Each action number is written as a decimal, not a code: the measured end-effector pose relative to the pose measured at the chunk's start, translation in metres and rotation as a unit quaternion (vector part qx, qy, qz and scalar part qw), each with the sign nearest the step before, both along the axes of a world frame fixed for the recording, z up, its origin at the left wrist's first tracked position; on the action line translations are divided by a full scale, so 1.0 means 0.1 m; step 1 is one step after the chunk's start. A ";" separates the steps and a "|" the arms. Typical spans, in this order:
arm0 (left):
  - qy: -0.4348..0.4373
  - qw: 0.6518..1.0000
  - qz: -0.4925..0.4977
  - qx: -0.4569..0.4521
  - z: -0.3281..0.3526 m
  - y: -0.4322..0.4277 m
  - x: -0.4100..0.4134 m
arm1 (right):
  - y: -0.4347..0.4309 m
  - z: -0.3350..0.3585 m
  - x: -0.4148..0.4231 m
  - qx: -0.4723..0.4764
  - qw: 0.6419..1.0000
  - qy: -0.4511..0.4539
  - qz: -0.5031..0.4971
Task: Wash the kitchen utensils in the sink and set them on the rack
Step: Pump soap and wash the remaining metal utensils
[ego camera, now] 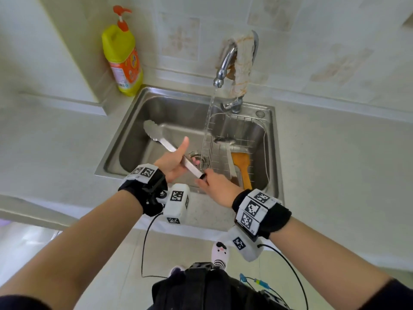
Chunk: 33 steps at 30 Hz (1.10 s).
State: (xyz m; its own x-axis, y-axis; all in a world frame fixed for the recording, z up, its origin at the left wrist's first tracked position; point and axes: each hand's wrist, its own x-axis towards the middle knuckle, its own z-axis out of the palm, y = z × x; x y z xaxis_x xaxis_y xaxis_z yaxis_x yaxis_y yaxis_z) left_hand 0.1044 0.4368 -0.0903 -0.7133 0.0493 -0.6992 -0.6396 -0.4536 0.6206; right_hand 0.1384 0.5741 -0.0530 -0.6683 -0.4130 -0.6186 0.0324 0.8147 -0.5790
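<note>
Metal tongs (161, 138) stretch over the steel sink (134, 113), their scalloped tips pointing up-left. My left hand (173, 163) grips the tongs around the middle, thumb raised. My right hand (215, 185) pinches the black hinge end of the tongs near the sink's front rim. A wire rack (257, 130) sits in the right part of the sink. In the rack lie a metal ladle (224, 140) and a wooden spatula (242, 165). Water runs from the faucet (224, 63) down to the drain (196, 156).
A yellow dish-soap bottle (123, 59) with a red pump stands at the sink's back left corner. A stained cloth (242, 63) hangs over the faucet. Pale countertop (335, 164) spreads to the right and left. Cables hang from my wrist bands.
</note>
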 end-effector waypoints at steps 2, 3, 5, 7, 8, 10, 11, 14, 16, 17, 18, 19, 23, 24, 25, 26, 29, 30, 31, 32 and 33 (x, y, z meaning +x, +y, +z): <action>-0.015 1.000 0.019 -0.010 -0.05 -0.05 0.00 | -0.03 0.02 0.04 -0.002 1.000 0.017 0.000; -0.030 0.999 0.037 -0.012 -0.08 -0.08 -0.01 | -0.04 0.05 0.05 -0.001 1.000 0.026 0.007; -0.066 0.995 0.073 -0.010 -0.12 -0.09 -0.02 | -0.03 0.10 0.07 0.002 0.999 0.040 0.030; -0.095 0.992 0.083 -0.002 -0.13 -0.01 -0.02 | 0.04 0.12 0.08 0.020 0.998 0.044 0.050; -0.107 0.991 0.077 0.001 -0.12 0.04 -0.02 | 0.07 0.11 0.09 0.032 0.997 0.049 0.060; -0.123 0.990 0.069 0.011 -0.10 0.16 -0.05 | 0.17 0.10 0.08 0.053 0.994 0.055 0.073; -0.123 0.990 0.071 0.018 -0.09 0.21 -0.07 | 0.22 0.09 0.06 0.057 0.994 0.052 0.073; -0.083 0.995 0.061 0.009 -0.09 0.28 -0.14 | 0.36 0.14 -0.06 0.036 0.995 0.043 0.087; -0.045 0.998 0.046 -0.009 -0.10 0.28 -0.18 | 0.47 0.19 -0.19 -0.026 0.997 0.006 0.066; -0.029 0.999 0.034 -0.019 -0.10 0.28 -0.19 | 0.52 0.19 -0.25 -0.054 0.997 -0.018 0.047; -0.013 0.999 0.024 -0.031 -0.08 0.31 -0.21 | 0.56 0.20 -0.32 -0.070 0.996 -0.035 0.042; -0.004 0.999 0.024 -0.040 -0.07 0.37 -0.24 | 0.62 0.17 -0.41 -0.072 0.995 -0.046 0.052; 0.002 0.998 0.013 -0.060 -0.02 0.59 -0.39 | 0.74 0.09 -0.77 -0.083 0.994 -0.026 0.072; 0.001 0.997 0.000 -0.074 -0.03 0.61 -0.42 | 0.78 0.09 -0.87 -0.089 0.993 -0.022 0.075; -0.001 0.994 -0.016 -0.104 -0.04 0.64 -0.44 | 0.83 0.10 -1.00 -0.087 0.992 -0.018 0.086; -0.007 0.987 -0.042 -0.153 -0.06 0.67 -0.44 | 0.90 0.10 -1.12 -0.075 0.992 -0.013 0.103; -0.036 0.914 -0.161 -0.371 -0.20 0.67 -0.32 | 1.12 0.08 -1.46 -0.008 0.990 -0.009 0.139; -0.049 0.885 -0.195 -0.420 -0.29 0.64 -0.26 | 1.17 0.06 -1.57 0.013 0.990 -0.007 0.138; -0.075 0.863 -0.227 -0.445 -0.35 0.61 -0.19 | 1.20 0.03 -1.68 0.031 0.990 0.000 0.138; -0.097 0.843 -0.260 -0.461 -0.41 0.58 -0.14 | 1.22 0.00 -1.78 0.043 0.990 0.010 0.135; -0.111 0.825 -0.291 -0.473 -0.44 0.55 -0.11 | 1.21 -0.02 -1.87 0.052 0.989 0.022 0.137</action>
